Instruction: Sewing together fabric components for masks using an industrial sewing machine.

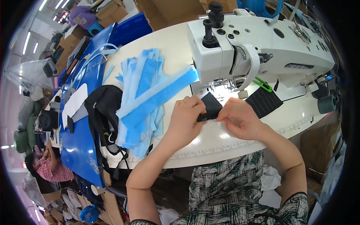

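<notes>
A small folded black fabric piece (211,106) lies just in front of the lit needle area of a white sewing machine (221,56). My left hand (186,119), with a ring on one finger, has its fingers curled closed on the piece's left side. From the other side my right hand (242,119) pinches the right edge between thumb and fingers. The presser foot (222,87) stands beyond the black piece. To its right rest a black fabric panel with pale lines (264,102) and a green-handled tool (262,84).
Left of my hands is a loose heap of light-blue strips (140,93), one reaching toward the machine. Beside it sits a black mesh bag (107,108), near a blue board (82,150). A ruler scale (202,153) runs along the table's front edge. People sit farther left.
</notes>
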{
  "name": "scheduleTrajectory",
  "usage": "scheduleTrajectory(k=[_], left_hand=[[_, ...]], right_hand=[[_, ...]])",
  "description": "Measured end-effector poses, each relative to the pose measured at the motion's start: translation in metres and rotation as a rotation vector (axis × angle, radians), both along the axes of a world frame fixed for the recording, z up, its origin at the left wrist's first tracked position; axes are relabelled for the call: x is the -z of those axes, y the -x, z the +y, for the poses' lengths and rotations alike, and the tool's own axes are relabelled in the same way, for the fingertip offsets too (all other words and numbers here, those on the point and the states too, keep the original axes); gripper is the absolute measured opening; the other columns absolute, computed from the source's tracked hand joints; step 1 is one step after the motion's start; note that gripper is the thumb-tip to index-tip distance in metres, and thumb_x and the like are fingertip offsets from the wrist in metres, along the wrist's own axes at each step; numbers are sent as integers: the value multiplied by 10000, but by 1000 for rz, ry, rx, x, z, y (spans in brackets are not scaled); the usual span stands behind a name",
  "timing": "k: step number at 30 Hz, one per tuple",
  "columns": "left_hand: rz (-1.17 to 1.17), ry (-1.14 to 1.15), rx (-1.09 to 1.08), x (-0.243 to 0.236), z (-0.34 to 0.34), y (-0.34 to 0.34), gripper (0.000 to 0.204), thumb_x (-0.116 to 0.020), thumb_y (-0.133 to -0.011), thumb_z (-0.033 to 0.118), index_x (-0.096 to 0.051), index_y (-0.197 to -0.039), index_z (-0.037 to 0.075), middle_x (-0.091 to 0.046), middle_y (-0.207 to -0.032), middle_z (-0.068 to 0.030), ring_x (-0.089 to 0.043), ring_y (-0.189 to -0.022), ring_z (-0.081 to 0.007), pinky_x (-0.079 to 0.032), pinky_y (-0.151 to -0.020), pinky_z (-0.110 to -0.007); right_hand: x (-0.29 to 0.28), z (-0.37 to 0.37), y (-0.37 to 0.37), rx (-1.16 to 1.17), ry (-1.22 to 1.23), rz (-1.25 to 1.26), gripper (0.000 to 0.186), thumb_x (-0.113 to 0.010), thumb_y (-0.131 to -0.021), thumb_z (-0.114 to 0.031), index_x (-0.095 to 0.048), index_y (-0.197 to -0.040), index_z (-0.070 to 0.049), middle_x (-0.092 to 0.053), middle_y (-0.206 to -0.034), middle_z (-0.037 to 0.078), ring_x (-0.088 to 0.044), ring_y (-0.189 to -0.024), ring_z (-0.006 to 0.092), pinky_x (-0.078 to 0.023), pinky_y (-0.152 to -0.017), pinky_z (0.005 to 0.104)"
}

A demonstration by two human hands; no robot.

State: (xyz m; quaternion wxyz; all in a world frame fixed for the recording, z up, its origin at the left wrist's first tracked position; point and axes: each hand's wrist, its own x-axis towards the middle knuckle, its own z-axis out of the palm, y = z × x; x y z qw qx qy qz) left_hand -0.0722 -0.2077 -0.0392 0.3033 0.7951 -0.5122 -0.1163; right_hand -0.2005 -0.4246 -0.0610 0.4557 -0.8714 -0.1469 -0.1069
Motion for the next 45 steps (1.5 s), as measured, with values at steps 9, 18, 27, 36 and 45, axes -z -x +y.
scheduleTrajectory(k=[9,18,27,36,45], left_hand=[[852,52,460,-23,18,-11,130,-751,-890,33,-656,-875,-54,-670,-842,-143,-596,-753,-197,-483,-723,-320],[544,164,24,-5,9,-2,266,-796,-867,104,-654,-1078,27,-621,-753,-104,-601,-708,-204,-492,-682,-330],[398,420,-448,28,-10,-7,203,-691,-908,-63,-604,-1057,45,-609,-855,4,-507,-698,-17,-397,-572,-197],[-55,273,-29,22,-6,-7,259,-676,-848,8,-714,-1098,66,-656,-1244,-86,-569,-1191,-297,-349,-1042,-432],[-111,130,21,17,-7,7,371,-731,-882,139,-694,-1241,51,-621,-1297,-58,-565,-1198,-282,-363,-1014,-413]], right_hand=[[-11,-1,-2,-63,-20,88,350,-726,-752,-73,-683,-1098,-103,-646,-1260,61,-568,-1225,261,-398,-1039,437],[-1,8,-2,-60,99,44,201,-696,-843,-32,-720,-1019,-126,-677,-1055,40,-613,-983,246,-434,-923,430],[-4,11,0,76,303,-196,306,-731,-802,-90,-732,-1107,-110,-689,-1215,32,-611,-1137,275,-464,-975,433],[3,8,-3,204,474,-172,269,-778,-814,-161,-763,-1080,-127,-684,-1234,-3,-615,-1095,249,-435,-905,416],[5,6,-3,582,521,-230,341,-834,-784,-295,-739,-1023,-72,-608,-1074,94,-556,-995,278,-418,-821,396]])
